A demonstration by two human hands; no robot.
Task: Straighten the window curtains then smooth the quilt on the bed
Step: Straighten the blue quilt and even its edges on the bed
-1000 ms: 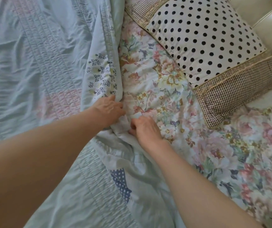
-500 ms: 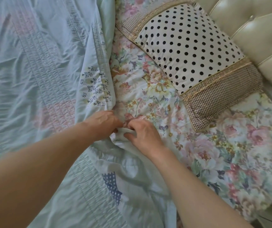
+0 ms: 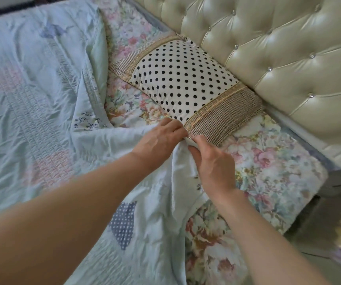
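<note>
A pale blue quilt [image 3: 31, 112] with pink and dotted patches covers the left of the bed, wrinkled, with its upper edge folded back in a ridge. My left hand [image 3: 159, 138] and my right hand [image 3: 212, 165] both grip the quilt's corner, side by side, right at the near end of the polka-dot pillow [image 3: 182, 81]. The fabric bunches between my fingers. No curtains are in view.
A floral sheet [image 3: 272, 161] lies bare to the right of the quilt, under the pillow. A cream tufted headboard [image 3: 278, 50] runs along the top right. The bed's right edge drops to the floor [image 3: 330, 227].
Both hands have pulled the quilt corner up the bed, from the bare floral sheet to the pillow's near end. The headboard has come into view.
</note>
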